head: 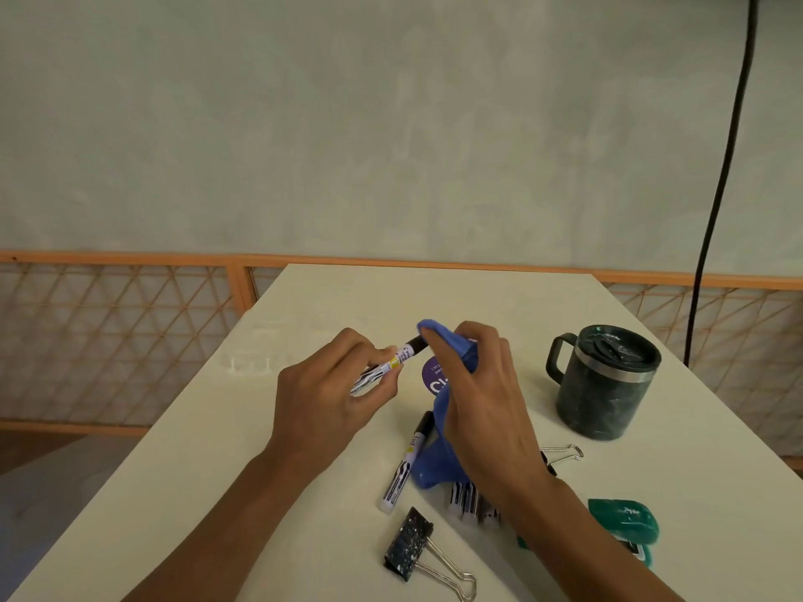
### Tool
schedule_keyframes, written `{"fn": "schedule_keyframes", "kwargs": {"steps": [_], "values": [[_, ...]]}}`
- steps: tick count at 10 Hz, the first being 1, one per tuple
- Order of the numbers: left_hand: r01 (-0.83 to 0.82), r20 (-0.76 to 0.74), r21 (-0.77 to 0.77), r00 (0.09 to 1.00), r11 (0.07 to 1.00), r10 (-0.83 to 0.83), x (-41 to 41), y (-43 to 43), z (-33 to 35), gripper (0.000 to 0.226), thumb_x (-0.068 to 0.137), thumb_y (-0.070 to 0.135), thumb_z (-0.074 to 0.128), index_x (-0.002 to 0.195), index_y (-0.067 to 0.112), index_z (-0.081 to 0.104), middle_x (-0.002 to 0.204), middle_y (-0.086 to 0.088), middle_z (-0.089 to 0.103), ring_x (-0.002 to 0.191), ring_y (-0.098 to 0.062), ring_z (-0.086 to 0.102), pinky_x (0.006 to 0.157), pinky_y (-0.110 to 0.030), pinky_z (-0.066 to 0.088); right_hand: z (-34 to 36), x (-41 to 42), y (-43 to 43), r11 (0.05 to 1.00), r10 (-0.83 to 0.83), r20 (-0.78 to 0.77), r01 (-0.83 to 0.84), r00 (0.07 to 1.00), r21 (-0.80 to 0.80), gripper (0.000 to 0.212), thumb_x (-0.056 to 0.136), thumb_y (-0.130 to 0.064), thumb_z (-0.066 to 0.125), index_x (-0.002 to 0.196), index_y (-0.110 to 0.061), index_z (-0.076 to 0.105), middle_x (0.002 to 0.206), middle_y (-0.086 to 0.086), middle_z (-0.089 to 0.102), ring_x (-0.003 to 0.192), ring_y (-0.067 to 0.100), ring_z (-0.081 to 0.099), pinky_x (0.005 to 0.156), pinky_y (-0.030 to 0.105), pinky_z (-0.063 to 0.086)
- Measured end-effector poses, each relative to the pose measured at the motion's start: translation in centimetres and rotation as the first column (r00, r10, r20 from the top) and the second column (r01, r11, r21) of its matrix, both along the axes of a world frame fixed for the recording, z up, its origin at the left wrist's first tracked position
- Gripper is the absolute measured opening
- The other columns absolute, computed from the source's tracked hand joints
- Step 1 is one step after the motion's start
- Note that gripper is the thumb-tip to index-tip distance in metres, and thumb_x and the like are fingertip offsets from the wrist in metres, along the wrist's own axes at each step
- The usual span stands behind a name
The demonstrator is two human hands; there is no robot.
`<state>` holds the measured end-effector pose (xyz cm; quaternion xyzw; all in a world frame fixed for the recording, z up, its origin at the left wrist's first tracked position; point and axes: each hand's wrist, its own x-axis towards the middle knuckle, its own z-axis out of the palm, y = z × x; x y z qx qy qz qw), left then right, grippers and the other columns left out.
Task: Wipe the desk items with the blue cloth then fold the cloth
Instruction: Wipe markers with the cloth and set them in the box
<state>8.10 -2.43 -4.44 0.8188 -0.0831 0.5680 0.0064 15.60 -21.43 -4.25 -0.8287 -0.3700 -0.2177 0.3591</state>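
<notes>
Over the table's (217, 449) middle the left hand (321, 397) pinches a marker (391, 368) by its barrel. The right hand (486, 397), fingers curled round the cloth (452, 351), presses it on the marker's black cap: wiping is in hand. Next, probably, set this marker down and take the mug (604, 384) by the right edge.

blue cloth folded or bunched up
Bunched up: the blue cloth hangs crumpled in the right hand, its top over the marker tip.
</notes>
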Motion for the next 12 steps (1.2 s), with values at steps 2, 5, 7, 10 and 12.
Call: {"fn": "schedule_keyframes", "kwargs": {"steps": [2, 5, 7, 10, 12], "values": [[-0.047, 0.031, 0.079, 0.998, 0.996, 0.045, 0.0, 0.4, 0.1, 0.021, 0.097, 0.025, 0.083, 0.092, 0.005, 0.079, 0.082, -0.004, 0.069, 0.063, -0.020, 0.060, 0.044, -0.035, 0.048, -0.4, 1.1, -0.5, 0.996, 0.016, -0.050, -0.012, 0.999, 0.087, 0.052, 0.099, -0.008, 0.058, 0.146, -0.032, 0.055, 0.133, -0.008, 0.044, 0.117, 0.019, 0.050, 0.090, 0.020, 0.043], [0.111, -0.053, -0.091, 0.992, 0.990, -0.116, 0.0, 0.7, -0.3, 0.023, 0.096, 0.032, 0.085, 0.102, 0.009, 0.083, 0.095, 0.000, 0.074, 0.076, -0.018, 0.068, 0.058, -0.036, 0.057, 0.9, 0.5, -1.0, 0.960, 0.153, -0.183, -0.103, 0.971, 0.261, 0.047, 0.109, -0.027, 0.061, 0.153, -0.040, 0.051, 0.138, -0.023, 0.056, 0.120, -0.001, 0.059, 0.099, 0.016, 0.048], [0.249, -0.160, -0.417, 0.927, 0.874, -0.340, 0.0, 0.5, 0.4, 0.030, 0.087, 0.035, 0.091, 0.113, 0.022, 0.084, 0.103, 0.009, 0.071, 0.085, -0.012, 0.069, 0.070, -0.027, 0.055, 1.1, 1.4, -1.7, 0.910, 0.261, -0.338, -0.114, 0.904, 0.399, 0.038, 0.102, -0.024, 0.072, 0.137, -0.035, 0.064, 0.133, -0.028, 0.066, 0.123, 0.001, 0.064, 0.105, 0.031, 0.055], [0.112, -0.307, -0.818, 0.745, 0.564, -0.593, -0.6, 0.6, 0.8, 0.013, 0.100, 0.036, 0.073, 0.100, 0.028, 0.084, 0.089, 0.002, 0.079, 0.062, -0.013, 0.059, 0.063, -0.028, 0.052, 1.2, 1.1, -1.9, 0.952, 0.108, -0.038, -0.092, 0.993, 0.292, 0.041, 0.104, -0.008, 0.065, 0.138, -0.031, 0.068, 0.138, -0.019, 0.061, 0.120, 0.001, 0.061, 0.101, 0.018, 0.049], [0.139, -0.239, -0.648, 0.897, 0.749, -0.373, -0.4, 0.2, 0.2, 0.015, 0.098, 0.026, 0.079, 0.111, 0.020, 0.084, 0.092, 0.013, 0.075, 0.081, -0.015, 0.070, 0.070, -0.018, 0.050, 0.1, -0.1, -0.2, 0.998, 0.053, 0.075, -0.051, 0.996, -0.026, 0.035, 0.101, -0.043, 0.061, 0.128, -0.057, 0.045, 0.123, -0.002, 0.058, 0.110, 0.027, 0.061, 0.089, 0.049, 0.055]]}}
